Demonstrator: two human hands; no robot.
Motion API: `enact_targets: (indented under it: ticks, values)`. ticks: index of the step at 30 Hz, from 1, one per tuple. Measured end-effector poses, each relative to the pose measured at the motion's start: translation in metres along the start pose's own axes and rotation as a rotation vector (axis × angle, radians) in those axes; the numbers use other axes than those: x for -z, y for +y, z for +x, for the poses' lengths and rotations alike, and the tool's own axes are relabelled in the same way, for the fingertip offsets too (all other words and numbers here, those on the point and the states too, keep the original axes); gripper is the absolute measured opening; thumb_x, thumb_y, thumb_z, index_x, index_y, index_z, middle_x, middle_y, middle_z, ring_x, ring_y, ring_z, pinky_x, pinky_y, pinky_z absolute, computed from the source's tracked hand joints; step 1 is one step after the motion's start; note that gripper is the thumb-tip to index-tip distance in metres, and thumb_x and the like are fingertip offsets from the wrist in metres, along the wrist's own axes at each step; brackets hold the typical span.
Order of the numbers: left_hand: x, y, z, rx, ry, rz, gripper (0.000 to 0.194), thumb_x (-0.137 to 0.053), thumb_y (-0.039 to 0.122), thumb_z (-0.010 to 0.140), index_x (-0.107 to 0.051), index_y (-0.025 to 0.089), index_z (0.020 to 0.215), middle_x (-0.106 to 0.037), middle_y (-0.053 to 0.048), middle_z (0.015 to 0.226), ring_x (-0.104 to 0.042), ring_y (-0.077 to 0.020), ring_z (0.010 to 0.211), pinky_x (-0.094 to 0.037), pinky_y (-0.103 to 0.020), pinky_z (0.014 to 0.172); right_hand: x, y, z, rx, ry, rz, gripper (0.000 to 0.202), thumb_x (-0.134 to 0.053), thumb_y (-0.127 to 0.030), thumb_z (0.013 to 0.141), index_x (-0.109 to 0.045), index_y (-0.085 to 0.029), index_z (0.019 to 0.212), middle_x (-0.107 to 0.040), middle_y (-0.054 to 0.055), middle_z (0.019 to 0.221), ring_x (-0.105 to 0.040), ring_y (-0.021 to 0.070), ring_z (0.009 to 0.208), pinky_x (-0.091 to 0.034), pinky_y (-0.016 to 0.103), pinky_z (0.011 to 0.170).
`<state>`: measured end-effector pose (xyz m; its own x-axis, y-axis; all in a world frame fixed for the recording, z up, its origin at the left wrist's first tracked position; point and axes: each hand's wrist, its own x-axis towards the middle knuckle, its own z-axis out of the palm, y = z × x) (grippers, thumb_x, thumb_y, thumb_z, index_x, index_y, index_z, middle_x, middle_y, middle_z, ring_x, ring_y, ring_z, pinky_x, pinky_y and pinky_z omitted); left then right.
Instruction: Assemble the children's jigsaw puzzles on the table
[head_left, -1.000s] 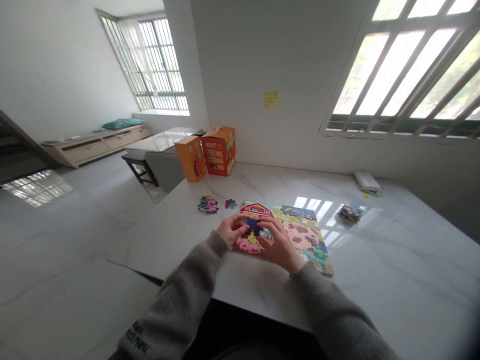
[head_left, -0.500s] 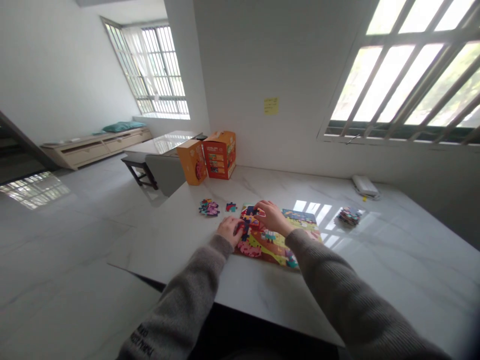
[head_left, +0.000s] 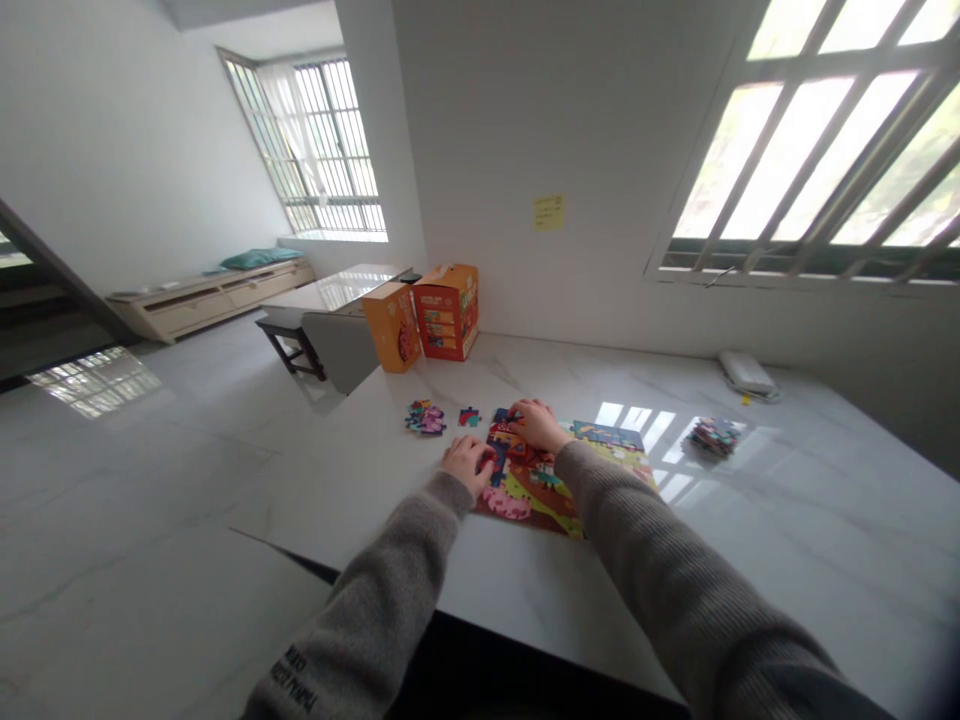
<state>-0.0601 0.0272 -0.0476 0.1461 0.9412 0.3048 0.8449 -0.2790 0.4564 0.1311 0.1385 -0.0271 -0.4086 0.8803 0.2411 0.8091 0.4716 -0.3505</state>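
A colourful jigsaw puzzle (head_left: 534, 500), partly put together, lies flat on the white marble-patterned table. My left hand (head_left: 466, 464) rests at its left edge, fingers curled onto the dark blue and red pieces there. Over the upper left part, my right hand (head_left: 537, 424) reaches down with bent fingers closed on a puzzle piece that they mostly cover. Just beyond my left hand lies a single red and teal puzzle piece (head_left: 469, 417). A small heap of loose puzzle pieces (head_left: 426, 419) sits to its left. My right forearm hides part of the puzzle.
Another pile of puzzle pieces (head_left: 715, 437) lies on the right side of the table (head_left: 817, 520). Two orange boxes (head_left: 391, 328) stand at the back left edge. A white packet (head_left: 748, 375) lies near the wall, below the barred window. A yellow note (head_left: 548, 212) is stuck to the wall.
The view has shifted slightly, so the table and things appear a little further right. My right hand has moved slightly left relative to the puzzle; my left hand stays at the puzzle's left edge.
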Motion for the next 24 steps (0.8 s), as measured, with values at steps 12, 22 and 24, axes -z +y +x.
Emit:
enact_targets:
  ticks: [12,22,24]
  values:
    - [0.0012,0.0011,0.0002,0.015,0.001,-0.027,0.019,-0.064,0.022,0.084,-0.073,0.022,0.1,-0.064,-0.007,0.103,-0.055,-0.0256,0.104,-0.044,-0.038,0.098,0.0026,-0.0006,0.0014,-0.01,-0.016,0.015,0.017,-0.065,-0.027,0.086,-0.07,-0.024,0.102,-0.068,0.006,0.115,-0.055,0.0265,0.111,-0.038,0.036,0.091]
    - [0.0009,-0.0017,0.0005,0.009,0.009,-0.044,0.019,-0.065,0.022,0.083,-0.074,0.023,0.099,-0.064,-0.007,0.102,-0.056,-0.0258,0.103,-0.044,-0.039,0.096,-0.0037,0.0002,0.0048,-0.005,0.004,0.021,0.018,-0.065,-0.028,0.086,-0.071,-0.024,0.102,-0.068,0.006,0.112,-0.055,0.0264,0.109,-0.037,0.037,0.093]
    - [-0.0002,-0.0017,0.0004,0.004,0.013,-0.046,0.018,-0.065,0.022,0.083,-0.073,0.023,0.099,-0.065,-0.007,0.102,-0.056,-0.0258,0.103,-0.045,-0.039,0.096,-0.0044,0.0009,0.0043,-0.004,0.01,0.023,0.02,-0.065,-0.028,0.086,-0.071,-0.024,0.104,-0.068,0.007,0.113,-0.055,0.0264,0.11,-0.037,0.037,0.093]
